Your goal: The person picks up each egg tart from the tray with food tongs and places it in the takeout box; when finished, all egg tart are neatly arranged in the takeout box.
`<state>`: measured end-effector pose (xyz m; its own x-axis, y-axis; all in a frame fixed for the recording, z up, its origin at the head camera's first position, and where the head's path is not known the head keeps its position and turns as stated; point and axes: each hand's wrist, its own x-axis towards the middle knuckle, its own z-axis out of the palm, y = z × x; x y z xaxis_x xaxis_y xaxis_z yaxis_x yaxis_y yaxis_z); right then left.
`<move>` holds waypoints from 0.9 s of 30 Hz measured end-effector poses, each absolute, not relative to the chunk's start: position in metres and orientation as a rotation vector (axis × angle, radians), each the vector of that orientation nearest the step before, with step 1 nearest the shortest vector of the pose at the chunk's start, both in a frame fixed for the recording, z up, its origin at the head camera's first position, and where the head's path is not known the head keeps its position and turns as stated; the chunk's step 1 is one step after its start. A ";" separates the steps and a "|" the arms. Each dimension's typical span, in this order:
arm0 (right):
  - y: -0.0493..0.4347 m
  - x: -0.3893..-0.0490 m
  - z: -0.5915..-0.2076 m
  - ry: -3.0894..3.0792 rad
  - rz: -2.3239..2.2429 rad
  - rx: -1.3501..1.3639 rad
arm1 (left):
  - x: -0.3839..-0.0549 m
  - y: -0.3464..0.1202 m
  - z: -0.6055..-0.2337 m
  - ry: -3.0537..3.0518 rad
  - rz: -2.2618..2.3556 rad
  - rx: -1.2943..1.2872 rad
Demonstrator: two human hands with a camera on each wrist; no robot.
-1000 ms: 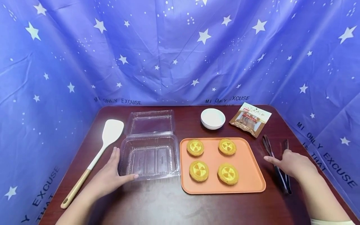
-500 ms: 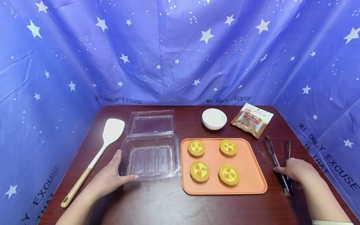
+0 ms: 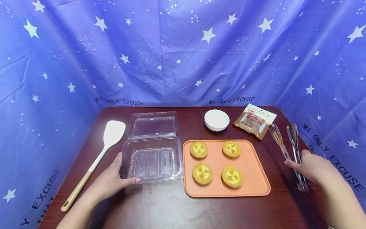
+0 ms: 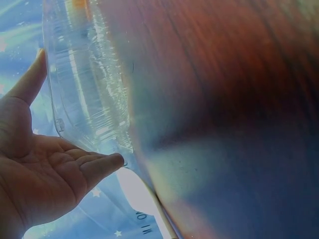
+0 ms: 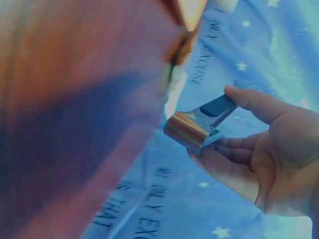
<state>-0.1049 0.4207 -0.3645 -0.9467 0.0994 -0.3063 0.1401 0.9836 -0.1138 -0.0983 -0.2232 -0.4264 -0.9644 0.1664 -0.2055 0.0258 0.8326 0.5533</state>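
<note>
My right hand [image 3: 315, 167] holds a pair of metal tongs [image 3: 295, 149] between thumb and fingers, tips apart and pointing away from me. In the right wrist view the tongs' hinge end [image 5: 187, 130] shows between the thumb and the fingers. My left hand [image 3: 110, 181] rests against the near left corner of a clear plastic clamshell box [image 3: 152, 183], thumb along the front rim and fingers along the left side. Its fingers look mostly straight in the left wrist view, beside the box wall [image 4: 75, 74]. The lid [image 3: 152, 124] lies folded back.
An orange tray [image 3: 254, 171] bears several egg tarts [image 3: 202, 174], right of the box. Behind it stand a white bowl [image 3: 216, 120] and a brown and white snack packet [image 3: 255, 121]. A white spatula [image 3: 113, 133] with a wooden handle lies at the left.
My right hand has closed on the tongs and lifted them, moving them slightly right and away from me. My left hand and the box stay nearly where they were.
</note>
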 end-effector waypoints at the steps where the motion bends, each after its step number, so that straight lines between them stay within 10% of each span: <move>1: 0.417 -0.104 -0.360 2.855 -0.190 0.156 | -0.098 -0.223 -0.426 2.766 0.833 0.145; 27: 0.294 -0.121 -0.357 3.031 -0.294 -0.521 | -0.098 -0.224 -0.425 2.772 0.803 0.139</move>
<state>-0.1214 0.2944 -0.3570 -0.9417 -0.3358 -0.0193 -0.3259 0.9250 -0.1954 -0.0984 -0.2235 -0.4255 -0.9637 0.1604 -0.2134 0.0215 0.8434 0.5368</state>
